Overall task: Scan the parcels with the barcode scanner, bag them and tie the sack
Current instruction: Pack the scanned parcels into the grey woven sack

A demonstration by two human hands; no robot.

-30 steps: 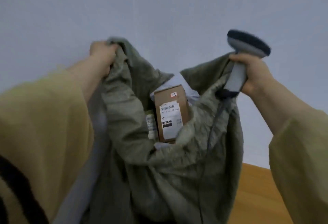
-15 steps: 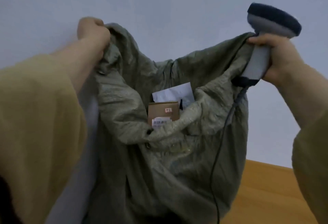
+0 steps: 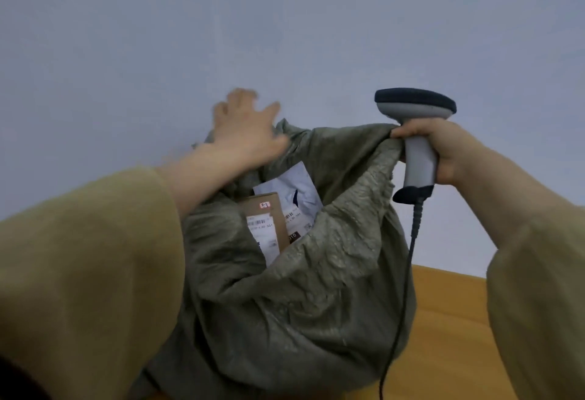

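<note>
While the right hand (image 3: 444, 152) gripped the barcode scanner (image 3: 418, 155) together with a fold of the sack (image 3: 316, 304), the left hand (image 3: 243, 133) was released, fingers spread.

The olive-green sack sat on the wooden table (image 3: 449, 320) in front of a pale wall (image 3: 285, 35), its mouth gaping towards the camera. The right hand's fingers curled round the scanner's grey handle, pinning the sack's right rim against it, with the dark head upward and the black cable (image 3: 410, 250) hanging down the sack's side. The left hand, blurred, hovered flat over the rim's far left edge; whether it touched the fabric could not be told. Inside the mouth stood a cardboard box (image 3: 264, 225) with a white barcode label, and just behind it, to its right, leaned a white mailer bag (image 3: 294, 190). Mustard sleeves (image 3: 88, 273) covered both forearms.
</note>
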